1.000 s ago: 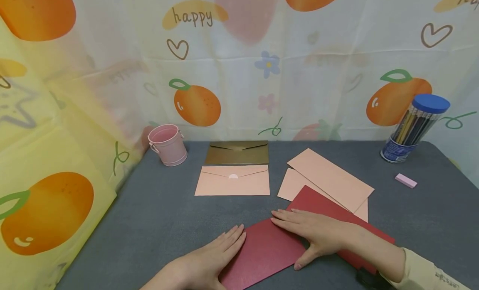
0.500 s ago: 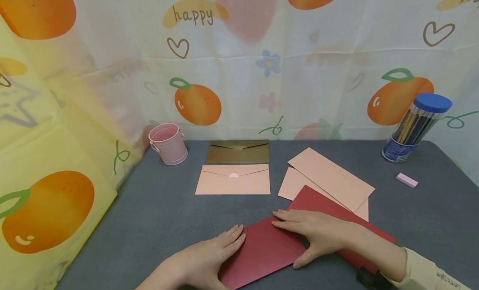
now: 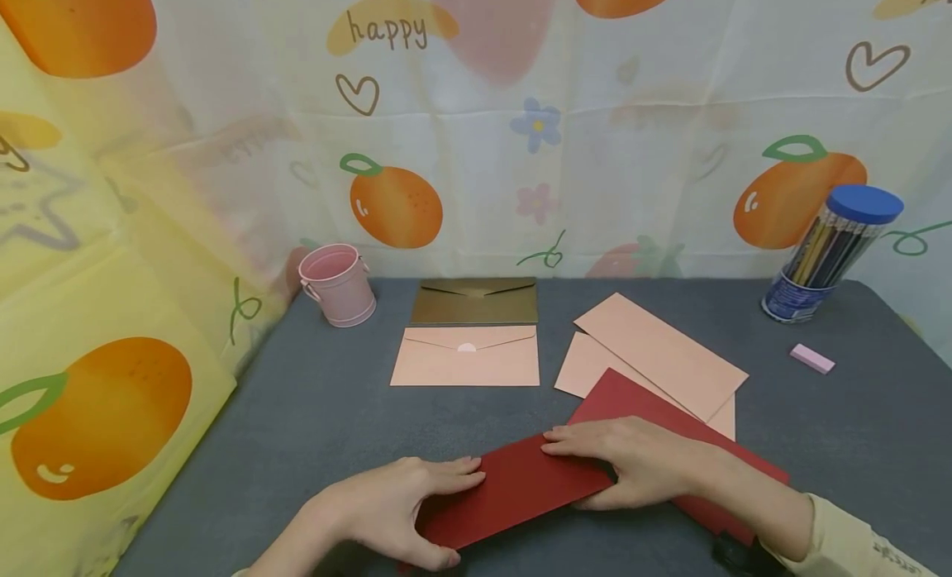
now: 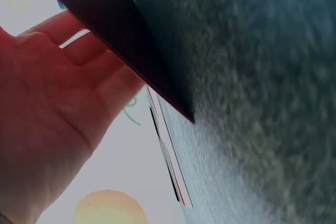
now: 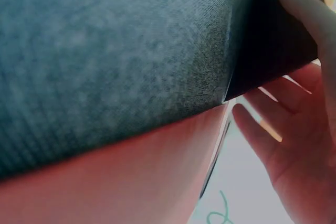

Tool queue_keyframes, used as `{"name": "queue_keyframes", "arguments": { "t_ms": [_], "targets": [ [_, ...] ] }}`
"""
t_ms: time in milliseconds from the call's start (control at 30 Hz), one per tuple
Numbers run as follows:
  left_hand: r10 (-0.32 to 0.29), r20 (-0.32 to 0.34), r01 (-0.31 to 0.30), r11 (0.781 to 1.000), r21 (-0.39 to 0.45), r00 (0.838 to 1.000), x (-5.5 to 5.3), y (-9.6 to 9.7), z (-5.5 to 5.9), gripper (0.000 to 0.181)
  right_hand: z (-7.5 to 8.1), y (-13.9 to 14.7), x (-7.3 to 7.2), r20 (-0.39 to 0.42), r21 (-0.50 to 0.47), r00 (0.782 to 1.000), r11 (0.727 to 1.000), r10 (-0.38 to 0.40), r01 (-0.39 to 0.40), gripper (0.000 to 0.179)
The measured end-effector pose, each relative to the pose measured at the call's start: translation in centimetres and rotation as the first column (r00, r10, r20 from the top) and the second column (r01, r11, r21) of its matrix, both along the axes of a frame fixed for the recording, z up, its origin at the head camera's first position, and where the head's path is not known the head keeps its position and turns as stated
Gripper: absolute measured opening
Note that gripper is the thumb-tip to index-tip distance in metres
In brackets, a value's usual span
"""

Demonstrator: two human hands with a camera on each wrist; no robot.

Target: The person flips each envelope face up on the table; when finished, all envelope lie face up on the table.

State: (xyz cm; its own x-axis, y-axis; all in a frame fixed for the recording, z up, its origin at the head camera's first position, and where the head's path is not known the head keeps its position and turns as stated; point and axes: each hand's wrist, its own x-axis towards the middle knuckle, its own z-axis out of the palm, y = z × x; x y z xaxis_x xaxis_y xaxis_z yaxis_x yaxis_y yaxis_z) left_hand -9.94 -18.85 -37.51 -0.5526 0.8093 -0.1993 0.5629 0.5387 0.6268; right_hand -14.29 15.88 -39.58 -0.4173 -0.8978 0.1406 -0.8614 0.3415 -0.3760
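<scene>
- Here, a plain matte-red env. (image 3: pixel 513 490) is held up by both hands at the table's near edge, ctr. frame, tilted, one long side facing the viewer; wrist views show its underside dark, lifted partly off the tabletop.
- L. hand (image 3: pixel 390 498) grips the left end, thumb near side, fingers far side; R. hand (image 3: pixel 632 461) grips the right end likewise, thumb underneath.
- In the way: R. forearm (image 3: pixel 736 486), w/ cream sleeve (image 3: pixel 855 544), crosses a 2nd red env. (image 3: pixel 669 417), hiding its middle.
- That one overlaps the lower of two peach sheets (image 3: pixel 662 358), stacked askew beyond.
- Far ctr.: peach env. w/ white round seal (image 3: pixel 464 368), flap down; gold-brown env. (image 3: pixel 476 311) just behind.
- Far left, pink pail (image 3: pixel 338 288); far right, blue-lidded pencil jar (image 3: pixel 821 255), w/ small pink block (image 3: pixel 812 359) nearer.
- Surface: dark-gray table (image 3: pixel 297 453). Bkgd.: pale cloth (image 3: pixel 617 188) printed w/ oranges, hearts & "happy"; yellower at left.
</scene>
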Motion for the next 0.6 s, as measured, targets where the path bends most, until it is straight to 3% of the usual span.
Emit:
{"name": "queue_keyframes", "arguments": {
  "t_ms": [200, 367, 600],
  "targets": [
    [-0.006, 0.000, 0.006, 0.986, 0.167, 1.000, -0.5, -0.7, 0.4, 0.051, 0.1, -0.1, -0.5, -0.076, -0.169, 0.996, 0.984, 0.036, -0.048, 0.042],
    [0.011, -0.021, -0.006, 0.966, 0.258, 1.000, -0.8, -1.0, 1.1, 0.038, 0.0, -0.1, -0.8, -0.118, -0.282, 0.993, 0.957, 0.028, -0.061, 0.033],
    [0.056, -0.102, -0.010, 0.913, 0.408, 0.993, -1.1, -1.3, 1.6, 0.022, 0.2, -0.6, -0.7, 0.013, -0.445, 1.000, 0.895, -0.010, 0.015, 0.037]
  ]
}}
